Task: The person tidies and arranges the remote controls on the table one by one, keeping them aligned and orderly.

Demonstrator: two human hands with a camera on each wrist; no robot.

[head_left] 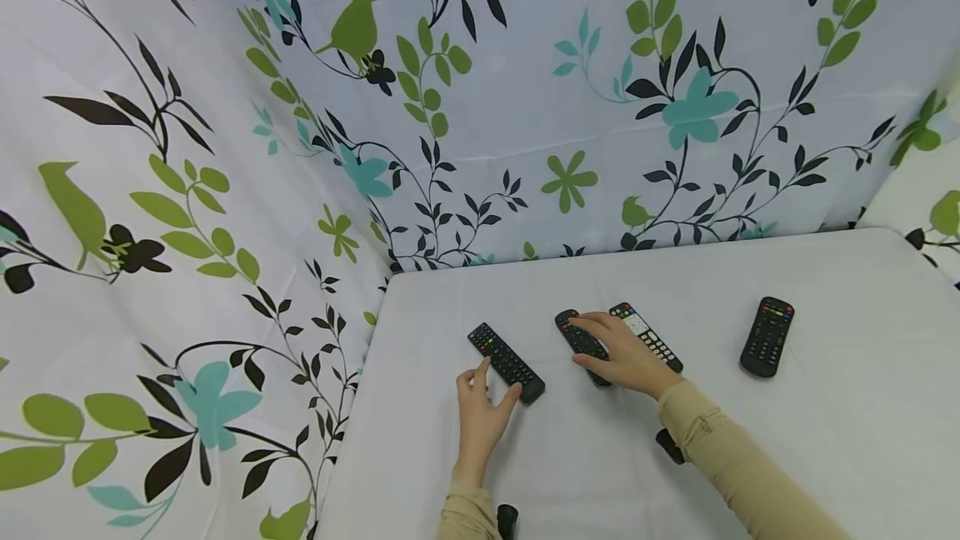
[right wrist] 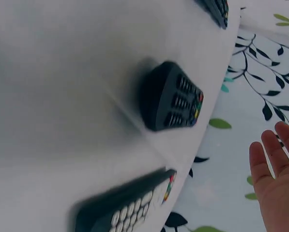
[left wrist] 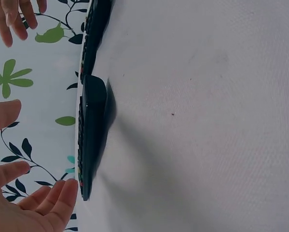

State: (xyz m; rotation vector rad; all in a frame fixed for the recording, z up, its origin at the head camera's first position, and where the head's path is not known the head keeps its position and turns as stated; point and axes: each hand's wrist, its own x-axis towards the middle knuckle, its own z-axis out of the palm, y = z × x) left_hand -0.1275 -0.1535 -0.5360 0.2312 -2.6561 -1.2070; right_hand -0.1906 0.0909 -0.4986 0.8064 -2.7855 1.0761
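A black remote control (head_left: pixel 507 363) lies slanted on the white table, with my left hand (head_left: pixel 483 415) close over its near left side. The left thumb and fingers are spread apart, and the left wrist view shows the fingertips (left wrist: pixel 69 193) right by this remote's edge. My right hand (head_left: pixel 622 357) reaches over a second black remote (head_left: pixel 581 340) and hides part of it. In the right wrist view the right hand's fingers (right wrist: pixel 265 162) are extended, apart from that remote (right wrist: pixel 171 99). Just right of it lies a remote with white buttons (head_left: pixel 647 336), partly covered by the right hand.
Another black remote (head_left: pixel 768 337) lies farther right on the white table (head_left: pixel 847 440). Patterned cloth (head_left: pixel 480 165) with leaves, birds and flowers hangs behind the table and along its left. Dark devices (head_left: pixel 670 446) sit at both wrists.
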